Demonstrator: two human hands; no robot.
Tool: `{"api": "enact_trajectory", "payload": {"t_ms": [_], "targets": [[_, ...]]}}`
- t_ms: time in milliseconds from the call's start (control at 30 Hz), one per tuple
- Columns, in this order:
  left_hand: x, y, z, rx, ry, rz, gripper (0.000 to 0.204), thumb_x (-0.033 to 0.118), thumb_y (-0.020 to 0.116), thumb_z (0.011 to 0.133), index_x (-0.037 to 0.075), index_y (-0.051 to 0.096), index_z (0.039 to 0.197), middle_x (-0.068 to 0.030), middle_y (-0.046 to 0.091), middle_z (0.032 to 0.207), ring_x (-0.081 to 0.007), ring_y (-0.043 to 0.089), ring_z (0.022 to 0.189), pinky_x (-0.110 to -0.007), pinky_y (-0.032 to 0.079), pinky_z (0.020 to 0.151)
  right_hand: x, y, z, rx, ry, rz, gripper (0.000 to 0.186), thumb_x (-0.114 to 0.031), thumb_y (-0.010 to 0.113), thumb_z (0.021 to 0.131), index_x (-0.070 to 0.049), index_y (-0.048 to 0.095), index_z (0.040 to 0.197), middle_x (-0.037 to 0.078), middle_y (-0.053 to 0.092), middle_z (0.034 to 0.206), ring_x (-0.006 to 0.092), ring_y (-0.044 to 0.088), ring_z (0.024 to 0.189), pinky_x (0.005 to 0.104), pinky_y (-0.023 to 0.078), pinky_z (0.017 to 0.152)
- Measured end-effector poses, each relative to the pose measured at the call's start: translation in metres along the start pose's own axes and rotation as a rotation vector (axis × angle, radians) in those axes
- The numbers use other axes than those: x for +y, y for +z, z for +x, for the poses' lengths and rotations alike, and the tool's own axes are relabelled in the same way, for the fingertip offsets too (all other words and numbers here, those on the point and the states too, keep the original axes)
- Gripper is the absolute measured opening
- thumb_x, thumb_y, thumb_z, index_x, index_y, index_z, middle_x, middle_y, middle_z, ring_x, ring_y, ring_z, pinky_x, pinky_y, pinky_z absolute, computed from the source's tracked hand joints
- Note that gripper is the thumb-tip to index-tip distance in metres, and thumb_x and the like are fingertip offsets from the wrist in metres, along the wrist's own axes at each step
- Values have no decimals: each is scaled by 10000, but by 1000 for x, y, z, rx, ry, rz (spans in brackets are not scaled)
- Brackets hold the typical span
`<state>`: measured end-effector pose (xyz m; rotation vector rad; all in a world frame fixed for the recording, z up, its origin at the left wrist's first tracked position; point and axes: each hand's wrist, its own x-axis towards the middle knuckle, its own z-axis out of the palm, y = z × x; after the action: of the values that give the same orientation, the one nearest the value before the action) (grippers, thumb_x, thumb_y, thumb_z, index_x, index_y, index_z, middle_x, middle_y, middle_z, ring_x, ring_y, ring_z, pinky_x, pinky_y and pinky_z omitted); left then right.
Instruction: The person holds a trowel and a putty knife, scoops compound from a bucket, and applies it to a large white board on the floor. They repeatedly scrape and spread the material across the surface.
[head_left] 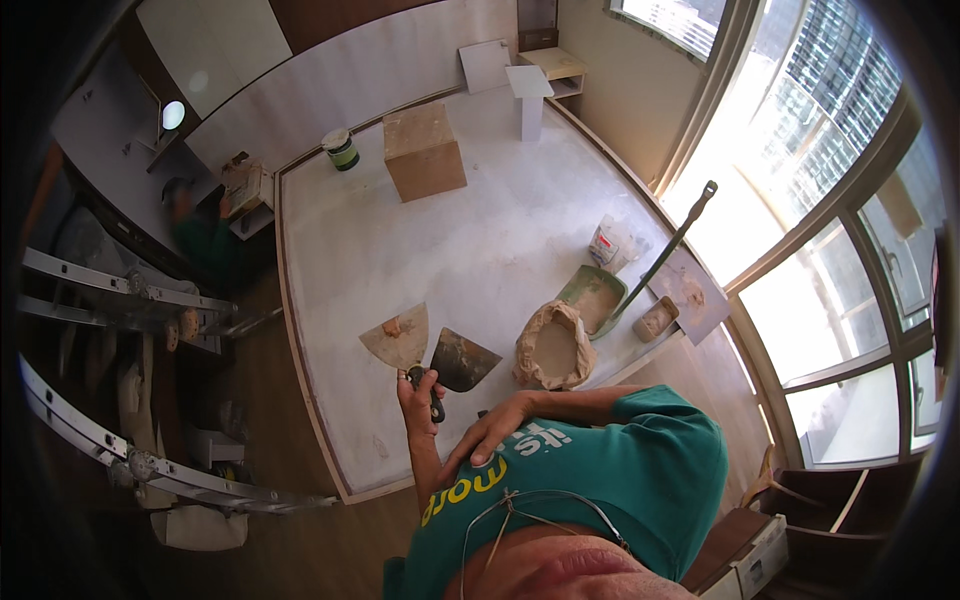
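Note:
My left hand [418, 393] is closed around the handles of two putty knives, held up over the white platform. One putty knife [408, 345] has a wide pale blade with a brown dab of paste on it. The other, a dark-bladed putty knife [463, 362], fans out to its right, and a black handle shows below the fingers. My right hand [495, 430] lies flat on the front of my green shirt [630, 470], fingers stretched out and holding nothing. Ahead of my right arm stands an open bag [555, 348] of beige powder or paste.
Beside the bag lies a green long-handled dustpan [598, 298], with a small tub [656, 319] and plastic bag [612, 245] near it. A wooden box [425, 155] and bucket [341, 150] stand farther back. Ladders [150, 470] and another person [205, 240] are at left.

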<state>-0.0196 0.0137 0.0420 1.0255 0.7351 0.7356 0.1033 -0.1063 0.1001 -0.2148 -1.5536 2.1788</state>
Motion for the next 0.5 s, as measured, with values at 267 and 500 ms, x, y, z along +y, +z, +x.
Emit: {"api": "enact_trajectory", "payload": {"t_ms": [267, 500], "targets": [[5, 1, -5, -13, 11, -1, 317, 86, 703, 828, 82, 504, 1075, -17, 538, 828, -98, 534, 572, -236, 461, 531, -2, 8, 2, 37, 53, -15, 637, -403, 456, 1037, 23, 337, 1496, 141, 389, 1529, 213, 358, 1402, 326, 232, 1167], [4, -1, -7, -15, 7, -13, 331, 91, 707, 828, 87, 507, 1091, -11, 541, 819, -95, 536, 575, -236, 462, 534, 1, 10, 1, 29, 44, 42, 648, -413, 458, 1035, 28, 337, 1494, 144, 396, 1524, 210, 360, 1399, 329, 234, 1166]]}}
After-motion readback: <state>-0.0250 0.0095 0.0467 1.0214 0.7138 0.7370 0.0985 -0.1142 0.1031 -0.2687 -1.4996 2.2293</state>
